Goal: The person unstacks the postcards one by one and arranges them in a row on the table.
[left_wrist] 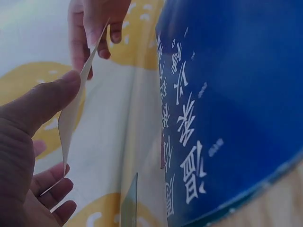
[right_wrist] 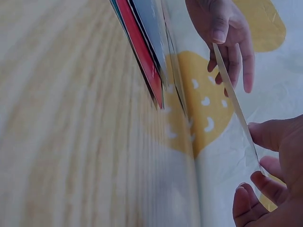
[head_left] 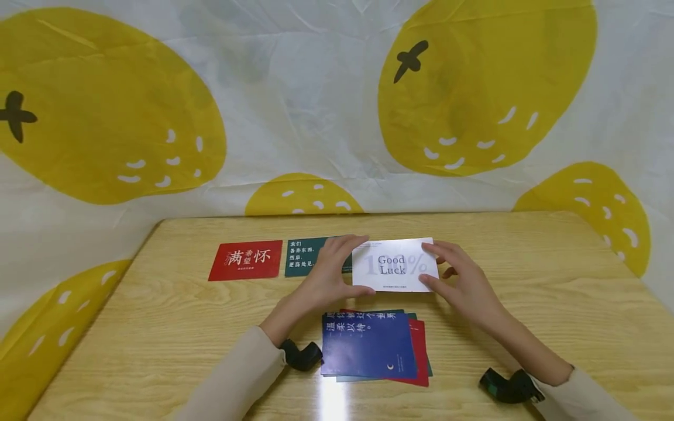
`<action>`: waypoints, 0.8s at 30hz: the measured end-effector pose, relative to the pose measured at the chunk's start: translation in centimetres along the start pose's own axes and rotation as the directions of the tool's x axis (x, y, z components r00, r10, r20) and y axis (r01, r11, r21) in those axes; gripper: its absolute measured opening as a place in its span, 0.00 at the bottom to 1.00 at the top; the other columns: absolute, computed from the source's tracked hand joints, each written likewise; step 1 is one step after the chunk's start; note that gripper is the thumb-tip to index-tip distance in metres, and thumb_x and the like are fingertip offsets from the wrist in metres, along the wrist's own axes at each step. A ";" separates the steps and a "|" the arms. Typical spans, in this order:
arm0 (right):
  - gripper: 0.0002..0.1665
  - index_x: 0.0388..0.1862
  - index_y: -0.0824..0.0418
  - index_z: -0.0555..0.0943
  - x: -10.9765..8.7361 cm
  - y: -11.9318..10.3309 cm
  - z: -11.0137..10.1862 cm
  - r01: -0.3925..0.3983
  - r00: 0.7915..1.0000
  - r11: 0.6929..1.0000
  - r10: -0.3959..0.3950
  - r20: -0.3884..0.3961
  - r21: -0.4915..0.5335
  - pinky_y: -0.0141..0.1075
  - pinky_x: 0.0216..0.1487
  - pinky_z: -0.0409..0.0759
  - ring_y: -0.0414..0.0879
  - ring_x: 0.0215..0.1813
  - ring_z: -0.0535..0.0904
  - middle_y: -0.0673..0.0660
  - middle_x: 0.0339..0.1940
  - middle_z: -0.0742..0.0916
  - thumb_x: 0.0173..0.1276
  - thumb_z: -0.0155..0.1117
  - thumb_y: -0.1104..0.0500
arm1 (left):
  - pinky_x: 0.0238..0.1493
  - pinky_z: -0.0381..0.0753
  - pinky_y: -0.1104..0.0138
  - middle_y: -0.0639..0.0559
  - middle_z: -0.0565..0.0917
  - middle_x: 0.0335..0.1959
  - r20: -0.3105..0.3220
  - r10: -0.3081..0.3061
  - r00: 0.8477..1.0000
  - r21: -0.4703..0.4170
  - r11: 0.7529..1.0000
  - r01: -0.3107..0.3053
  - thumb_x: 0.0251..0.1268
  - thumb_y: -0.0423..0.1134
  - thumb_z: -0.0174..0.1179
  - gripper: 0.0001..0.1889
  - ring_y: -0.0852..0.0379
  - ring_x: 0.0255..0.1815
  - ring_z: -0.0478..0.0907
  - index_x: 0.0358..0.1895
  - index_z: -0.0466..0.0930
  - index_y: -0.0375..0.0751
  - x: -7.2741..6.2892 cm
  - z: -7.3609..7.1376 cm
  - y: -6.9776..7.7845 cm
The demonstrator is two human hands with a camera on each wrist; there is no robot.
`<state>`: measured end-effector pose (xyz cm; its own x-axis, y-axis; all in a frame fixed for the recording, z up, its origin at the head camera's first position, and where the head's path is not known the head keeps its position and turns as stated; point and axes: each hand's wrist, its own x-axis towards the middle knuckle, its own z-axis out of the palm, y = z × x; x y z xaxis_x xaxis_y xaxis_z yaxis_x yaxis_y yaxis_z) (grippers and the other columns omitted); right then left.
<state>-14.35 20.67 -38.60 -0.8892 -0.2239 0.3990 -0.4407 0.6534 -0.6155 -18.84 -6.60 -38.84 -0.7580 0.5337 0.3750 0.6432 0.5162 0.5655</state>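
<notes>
Beyond the blue-topped stack of rectangular cards (head_left: 363, 348), lower ones mostly covered: green rectangular card (head_left: 302, 257), part-hidden by my left hand (head_left: 327, 272); white rectangular "Good Luck" card (head_left: 392, 266), finest print unreadable. My left and right hand (head_left: 467, 286) grip its opposite ends, thumbs and fingers spread apart.

Room type unclear: a wood-grain table (head_left: 558, 286) backed by fruit-print cloth (head_left: 305, 111).
</notes>
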 end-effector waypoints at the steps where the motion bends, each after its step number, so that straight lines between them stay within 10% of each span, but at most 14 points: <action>1: 0.32 0.64 0.63 0.73 0.1 0.1 0.0 -0.012 1.000 1.000 0.012 0.003 0.005 0.37 0.39 0.78 0.52 0.48 0.74 0.63 0.63 0.74 0.60 0.71 0.63 | 0.65 0.57 0.52 0.49 0.66 0.66 0.006 -0.009 1.000 0.006 1.000 0.009 0.40 0.49 0.79 0.50 0.51 0.66 0.58 0.71 0.63 0.47 0.3 0.1 -0.1; 24: 0.32 0.66 0.64 0.71 2.4 3.7 0.9 -0.142 0.985 0.987 0.134 0.105 0.070 0.38 0.43 0.76 0.56 0.49 0.73 0.63 0.62 0.74 0.65 0.67 0.58 | 0.54 0.55 0.54 0.51 0.68 0.66 0.089 -0.166 0.982 0.077 0.984 0.160 0.41 0.55 0.77 0.50 0.53 0.56 0.58 0.72 0.62 0.50 3.1 1.7 -1.9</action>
<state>-18.27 21.88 -40.51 -0.9483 -0.2085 0.2392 -0.3173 0.6263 -0.7121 -22.25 -4.76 -39.99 -0.8417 0.4981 0.2086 0.5203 0.6446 0.5601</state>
